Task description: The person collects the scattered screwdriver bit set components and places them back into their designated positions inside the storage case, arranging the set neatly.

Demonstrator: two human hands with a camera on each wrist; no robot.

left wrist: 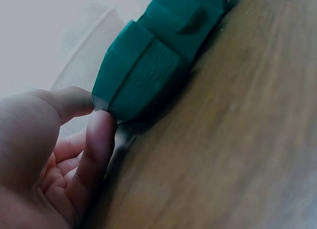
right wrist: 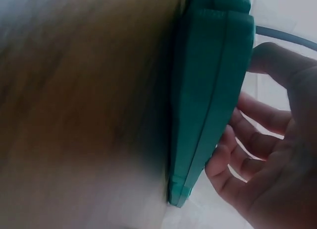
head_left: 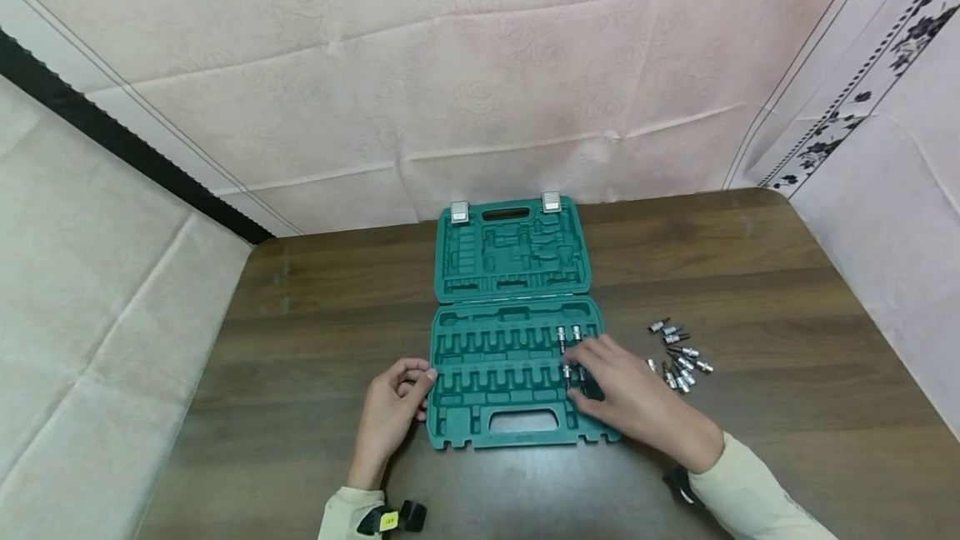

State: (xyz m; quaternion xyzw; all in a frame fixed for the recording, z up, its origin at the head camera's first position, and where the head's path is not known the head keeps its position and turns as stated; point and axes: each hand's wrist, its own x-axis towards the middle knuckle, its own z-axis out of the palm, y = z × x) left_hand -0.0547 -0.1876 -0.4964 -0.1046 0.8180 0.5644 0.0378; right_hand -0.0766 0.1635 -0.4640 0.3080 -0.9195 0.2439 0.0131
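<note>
A green plastic socket case [head_left: 498, 376] lies unfolded on the table, its lid [head_left: 512, 252] tipped toward the back. My left hand [head_left: 396, 398] pinches the case's left edge between thumb and finger, as the left wrist view shows up close. Over the right side of the tray, my right hand [head_left: 630, 390] has thumb and fingertips at the two ends of a bit socket [head_left: 567, 373] in its slot. Two more bit sockets stand in the row behind, one of them a silver-topped bit socket [head_left: 561, 333]. Another beside the held one is partly covered by the fingers.
Several loose bit sockets [head_left: 681, 358] lie in a scattered group on the table right of the case. Two metal latches, one a left latch [head_left: 460, 212], sit on the lid's far edge. Patterned cloth [head_left: 480, 90] hangs behind the wooden table [head_left: 330, 315].
</note>
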